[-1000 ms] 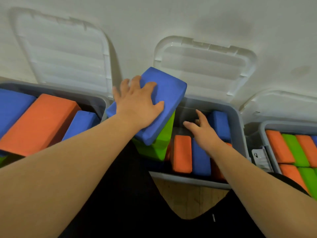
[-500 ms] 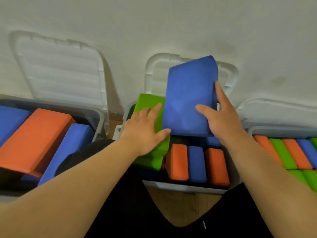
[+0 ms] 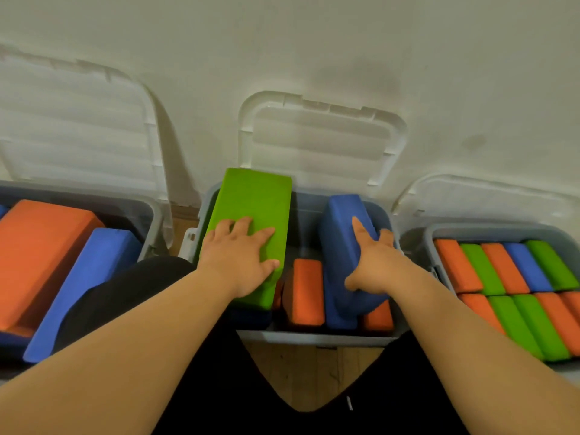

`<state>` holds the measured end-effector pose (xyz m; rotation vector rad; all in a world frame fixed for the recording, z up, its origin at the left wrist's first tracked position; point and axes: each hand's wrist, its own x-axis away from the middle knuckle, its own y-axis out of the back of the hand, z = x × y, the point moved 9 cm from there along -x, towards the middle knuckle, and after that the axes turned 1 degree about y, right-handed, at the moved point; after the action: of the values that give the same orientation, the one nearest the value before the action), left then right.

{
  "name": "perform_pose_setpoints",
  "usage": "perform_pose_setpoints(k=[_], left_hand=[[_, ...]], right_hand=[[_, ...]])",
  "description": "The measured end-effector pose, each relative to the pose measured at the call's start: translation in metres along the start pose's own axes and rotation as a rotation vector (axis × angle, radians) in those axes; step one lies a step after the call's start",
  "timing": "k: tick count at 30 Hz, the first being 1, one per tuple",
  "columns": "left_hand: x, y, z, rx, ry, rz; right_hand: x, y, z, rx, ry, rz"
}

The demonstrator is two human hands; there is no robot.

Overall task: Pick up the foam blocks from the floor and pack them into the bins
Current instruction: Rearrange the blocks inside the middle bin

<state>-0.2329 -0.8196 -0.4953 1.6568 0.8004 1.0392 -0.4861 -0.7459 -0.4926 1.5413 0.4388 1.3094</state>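
my right hand (image 3: 375, 265) grips the blue block (image 3: 342, 221), thumb and curled fingers around it, tilted over the middle bin's (image 3: 314, 337) right side. i should stand it on edge and press evenly. my left hand (image 3: 241, 255), flat and spread, steadies the green block (image 3: 254, 196) at the bin's left.

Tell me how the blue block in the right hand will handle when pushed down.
Probably light: the right hand alone holds the blue block tilted. Likely squashy, given its rounded foam edges. Its matte skin should grip, not slip.
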Motion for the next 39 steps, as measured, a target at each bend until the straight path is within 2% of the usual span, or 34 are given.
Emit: perform_pose_setpoints(k=[4, 7, 9, 12, 14, 17, 21, 23, 31, 39], left_hand=[[-0.002, 0.002, 0.0, 0.017, -0.001, -0.02], [-0.002, 0.004, -0.003, 0.019, -0.006, -0.024], [-0.002, 0.004, -0.004, 0.023, -0.003, -0.02], [0.0, 0.003, -0.004, 0.035, 0.007, -0.006], [0.0, 0.003, -0.004, 0.041, 0.011, -0.001], [-0.001, 0.003, -0.003, 0.043, 0.015, -0.002], [-0.004, 0.003, -0.003, 0.053, 0.02, -0.016], [-0.006, 0.003, -0.003, 0.051, 0.02, -0.018], [-0.008, 0.003, -0.006, 0.041, 0.001, -0.028], [-0.016, 0.003, -0.009, 0.033, -0.007, -0.014]], right_hand=[[0.013, 0.061, -0.001, -0.235, 0.122, -0.554], [0.016, 0.063, -0.005, -0.377, 0.152, -0.761], [0.009, 0.043, -0.001, -0.373, 0.178, -0.735], [-0.005, -0.003, 0.002, -0.305, 0.154, -0.513], [-0.007, -0.014, 0.002, -0.281, 0.159, -0.487], [-0.008, 0.002, -0.001, -0.37, 0.131, -0.552], [0.003, 0.048, -0.004, -0.566, 0.141, -0.788], [0.002, 0.065, 0.0, -0.566, 0.134, -0.84], [-0.017, 0.093, 0.013, -0.379, 0.158, -0.787], [-0.008, 0.074, 0.016, -0.248, 0.248, -0.802]])
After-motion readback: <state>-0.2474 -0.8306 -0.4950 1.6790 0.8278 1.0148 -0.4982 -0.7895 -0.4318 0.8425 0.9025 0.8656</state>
